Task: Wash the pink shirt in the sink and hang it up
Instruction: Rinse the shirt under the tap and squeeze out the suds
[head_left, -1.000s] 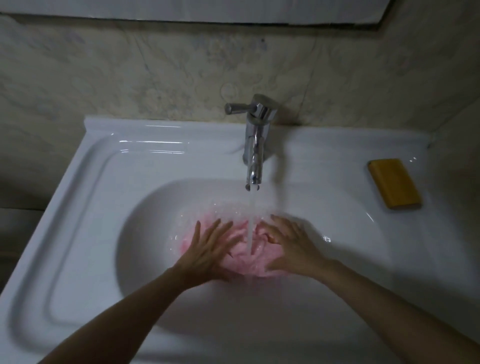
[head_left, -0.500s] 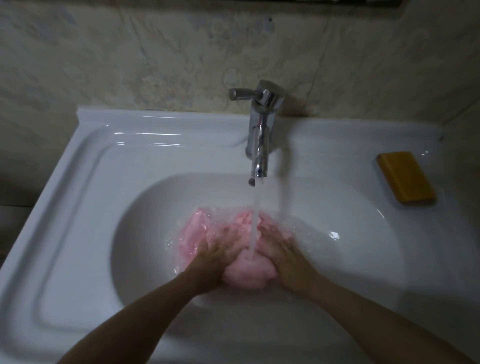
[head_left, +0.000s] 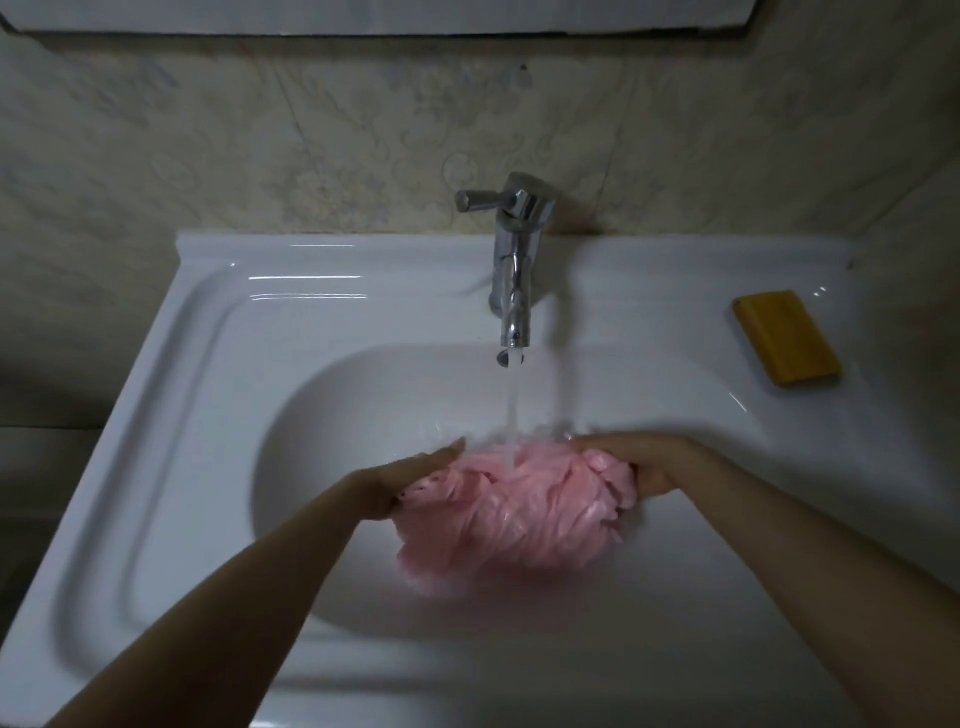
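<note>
Seen from the head camera, a person is holding a pink shirt (head_left: 511, 512) bunched up over the bowl of a white sink (head_left: 218, 374), directly under water that is running from a chrome tap (head_left: 514, 270). The left hand (head_left: 410, 480) is pressing against the left side of the bundle, fingers closed into the wet folds, while the right hand (head_left: 639, 465) is gripping the right side, its fingertips hidden in the cloth. The stream is landing on the top of the shirt between the two hands, and the lower part of the fabric is hanging down toward the bottom of the bowl. A yellow bar of soap (head_left: 787, 338) is lying on the sink ledge to the right, well apart from the hands and apparently unused at this moment. The step in hand appears to be wetting or rinsing the shirt, so the washing is under way and hanging is not yet near. The next move is likely calling for either reaching right for the soap or kneading the bundle under the flow, keeping it over the bowl so water is not spilling onto the ledge.
</note>
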